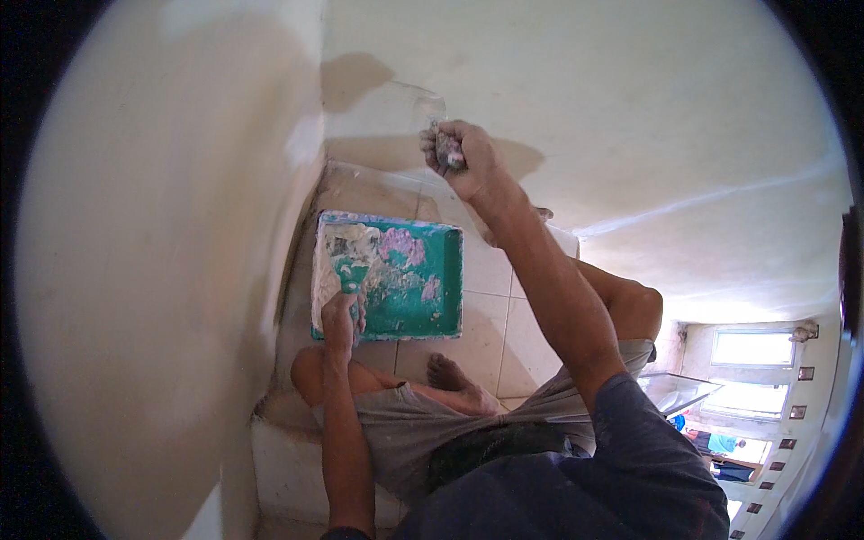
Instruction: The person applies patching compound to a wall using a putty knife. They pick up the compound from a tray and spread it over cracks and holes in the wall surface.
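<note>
Fingers (428, 144) of right hand (464, 155) grip paste-smeared flat scraper (431, 109) against cream wall (612, 99); left hand (342, 317) holds flared green spreader (352, 277) in rectangular green tray (405, 312) — near, probably for easy reach.

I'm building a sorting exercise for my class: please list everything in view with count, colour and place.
tray: one, green, on the floor
white paste: smeared, off-white, mainly the tray's left part
pink paste: at least two patches, pink, in the tray
scraper: one, handle smeared, at the wall ahead
walls: two, off-white, left and ahead
floor tiles: several, beige, around the tray
window panes: at least two, bright white, lower right
small items: count unclear, partly blue, lower right
shorts: one pair, grey, bottom
shirt: one, dark, bottom
foot: one visible, below the tray
right hand: one, gripping the scraper
left hand: one, at the tray; grip unclear
</note>
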The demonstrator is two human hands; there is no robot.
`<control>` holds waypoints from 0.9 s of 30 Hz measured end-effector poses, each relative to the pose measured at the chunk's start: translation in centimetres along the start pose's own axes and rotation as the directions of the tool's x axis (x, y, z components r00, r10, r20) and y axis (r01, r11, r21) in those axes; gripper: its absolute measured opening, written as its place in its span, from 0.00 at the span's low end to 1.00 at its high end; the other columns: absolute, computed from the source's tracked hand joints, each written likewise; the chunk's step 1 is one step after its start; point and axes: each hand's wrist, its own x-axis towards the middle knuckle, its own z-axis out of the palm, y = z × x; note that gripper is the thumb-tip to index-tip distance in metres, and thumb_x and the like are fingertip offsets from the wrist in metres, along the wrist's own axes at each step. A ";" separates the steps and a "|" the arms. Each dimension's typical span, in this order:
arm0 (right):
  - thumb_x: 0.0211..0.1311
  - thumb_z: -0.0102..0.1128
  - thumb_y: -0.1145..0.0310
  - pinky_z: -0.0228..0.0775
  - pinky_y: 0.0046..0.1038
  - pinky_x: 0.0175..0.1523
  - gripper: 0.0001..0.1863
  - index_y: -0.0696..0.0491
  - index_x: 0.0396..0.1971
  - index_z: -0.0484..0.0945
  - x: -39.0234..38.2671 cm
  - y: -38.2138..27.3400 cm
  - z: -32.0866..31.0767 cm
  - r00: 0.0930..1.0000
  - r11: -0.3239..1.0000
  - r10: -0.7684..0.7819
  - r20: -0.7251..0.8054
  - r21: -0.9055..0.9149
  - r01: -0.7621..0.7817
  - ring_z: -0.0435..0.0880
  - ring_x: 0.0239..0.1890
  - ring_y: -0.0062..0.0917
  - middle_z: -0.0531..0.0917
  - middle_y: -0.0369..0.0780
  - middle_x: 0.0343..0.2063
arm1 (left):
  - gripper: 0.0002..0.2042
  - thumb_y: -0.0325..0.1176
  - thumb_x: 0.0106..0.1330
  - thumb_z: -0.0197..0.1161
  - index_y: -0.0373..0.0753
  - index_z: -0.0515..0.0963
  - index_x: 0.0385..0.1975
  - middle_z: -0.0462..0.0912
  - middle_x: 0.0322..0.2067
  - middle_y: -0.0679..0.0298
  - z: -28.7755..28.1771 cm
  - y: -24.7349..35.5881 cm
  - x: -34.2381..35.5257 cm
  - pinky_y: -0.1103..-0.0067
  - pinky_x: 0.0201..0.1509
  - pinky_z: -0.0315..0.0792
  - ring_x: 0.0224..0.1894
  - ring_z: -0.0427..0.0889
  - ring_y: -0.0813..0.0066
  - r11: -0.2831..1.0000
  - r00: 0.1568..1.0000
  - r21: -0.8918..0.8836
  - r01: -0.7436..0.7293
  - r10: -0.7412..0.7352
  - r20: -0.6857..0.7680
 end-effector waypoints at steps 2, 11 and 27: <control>0.56 0.47 0.71 0.75 0.27 0.30 0.07 0.60 0.28 0.70 1.1 -1.3 0.4 0.999 0.999 0.008 0.044 0.052 -0.010 0.78 0.24 0.28 0.77 0.44 0.25 | 0.10 0.35 0.59 0.49 0.35 0.71 0.24 0.69 0.16 0.67 -0.1 0.3 -0.2 0.85 0.16 0.60 0.13 0.66 0.81 0.999 0.999 0.008 0.037 -0.037 -0.032; 0.63 0.45 0.67 0.77 0.31 0.41 0.20 0.72 0.42 0.62 3.3 -13.3 5.3 0.996 0.870 0.081 -0.033 0.490 -0.055 0.78 0.37 0.38 0.74 0.55 0.37 | 0.10 0.35 0.59 0.49 0.34 0.71 0.25 0.69 0.16 0.67 -0.3 -0.2 0.2 0.84 0.15 0.60 0.13 0.66 0.81 0.999 1.000 0.033 0.001 -0.001 0.000; 0.60 0.52 0.67 0.64 0.20 0.17 0.11 0.62 0.33 0.71 -0.3 6.7 -1.9 0.994 0.990 -0.111 0.015 -0.087 0.112 0.74 0.21 0.21 0.76 0.42 0.22 | 0.10 0.36 0.59 0.49 0.35 0.71 0.25 0.69 0.16 0.67 0.3 0.2 0.1 0.85 0.14 0.60 0.12 0.66 0.81 0.999 0.999 0.025 0.025 -0.024 -0.022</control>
